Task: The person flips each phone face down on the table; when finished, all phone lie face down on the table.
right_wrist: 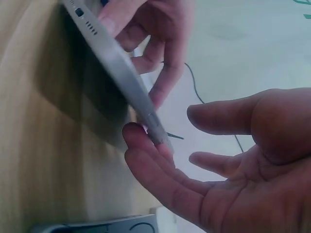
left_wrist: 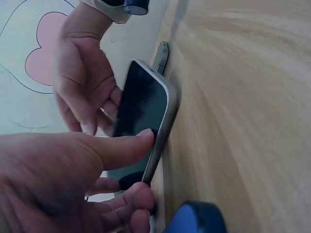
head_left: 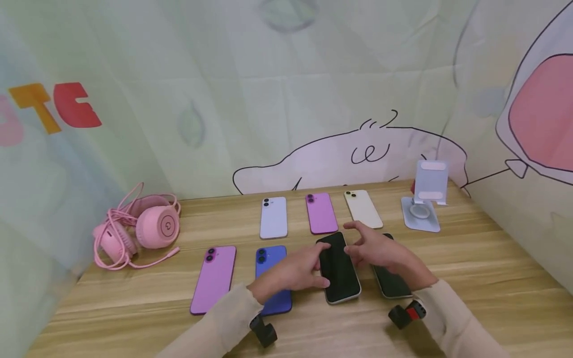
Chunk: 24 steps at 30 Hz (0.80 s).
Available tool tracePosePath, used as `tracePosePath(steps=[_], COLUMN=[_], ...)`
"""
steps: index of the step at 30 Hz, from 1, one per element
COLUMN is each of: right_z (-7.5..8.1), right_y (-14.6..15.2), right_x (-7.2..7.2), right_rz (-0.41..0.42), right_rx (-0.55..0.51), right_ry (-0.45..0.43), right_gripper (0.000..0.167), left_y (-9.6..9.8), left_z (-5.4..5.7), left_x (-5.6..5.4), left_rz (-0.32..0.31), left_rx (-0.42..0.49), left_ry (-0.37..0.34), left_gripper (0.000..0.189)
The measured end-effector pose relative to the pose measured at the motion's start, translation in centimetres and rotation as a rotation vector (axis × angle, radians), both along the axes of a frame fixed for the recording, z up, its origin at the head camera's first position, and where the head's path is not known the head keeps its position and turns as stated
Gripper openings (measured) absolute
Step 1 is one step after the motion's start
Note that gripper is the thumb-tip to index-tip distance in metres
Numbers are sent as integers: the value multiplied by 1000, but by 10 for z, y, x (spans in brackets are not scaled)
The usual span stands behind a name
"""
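A smartphone with a dark screen and silver frame (head_left: 341,271) is between the two hands, screen up, tilted with an edge above the table in the right wrist view. My left hand (head_left: 299,268) pinches its left side, thumb (left_wrist: 131,148) on the screen's edge and fingers at the frame. On the opposite side, my right hand (head_left: 380,249) touches the frame with extended fingertips (right_wrist: 138,138), its thumb held away. A second dark-screened phone (head_left: 391,284) lies partly hidden below the right hand. Beside the left wrist lies a blue phone (head_left: 278,302), partly covered by that arm.
A purple phone (head_left: 215,278) lies at front left. Behind are a white phone (head_left: 274,219), another purple phone (head_left: 322,214) and a cream phone (head_left: 363,209). Pink headphones (head_left: 156,223) with a cable are at left, a light-blue phone stand (head_left: 421,214) at back right.
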State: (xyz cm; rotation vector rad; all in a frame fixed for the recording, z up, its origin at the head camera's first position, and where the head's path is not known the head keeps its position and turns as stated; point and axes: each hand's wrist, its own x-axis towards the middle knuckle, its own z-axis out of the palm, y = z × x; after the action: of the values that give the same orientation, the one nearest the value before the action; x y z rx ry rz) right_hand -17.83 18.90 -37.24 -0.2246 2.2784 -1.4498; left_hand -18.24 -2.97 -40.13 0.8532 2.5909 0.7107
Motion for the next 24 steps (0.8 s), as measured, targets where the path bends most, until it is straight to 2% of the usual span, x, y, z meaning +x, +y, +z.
tracePosePath(steps=[5, 11, 14, 19, 24], right_z=[3, 8, 8, 6, 1], right_y=[4, 0, -4, -9, -10], right_x=[-2, 0, 1, 1, 1], right_rz=[-2, 18, 33, 46, 88], right_rx=[-55, -107, -126, -129, -142], right_ry=[-5, -14, -14, -10, -20], right_gripper=[64, 62, 61, 61, 61], left_y=[2, 1, 0, -1, -3], left_z=[-1, 5, 8, 12, 15], left_x=[1, 0, -1, -2, -1], left_rz=[4, 34, 48, 101, 128], left_rx=[64, 187, 243, 317, 326], left_ry=[18, -148, -191, -200, -203], left_gripper=[77, 74, 71, 68, 77])
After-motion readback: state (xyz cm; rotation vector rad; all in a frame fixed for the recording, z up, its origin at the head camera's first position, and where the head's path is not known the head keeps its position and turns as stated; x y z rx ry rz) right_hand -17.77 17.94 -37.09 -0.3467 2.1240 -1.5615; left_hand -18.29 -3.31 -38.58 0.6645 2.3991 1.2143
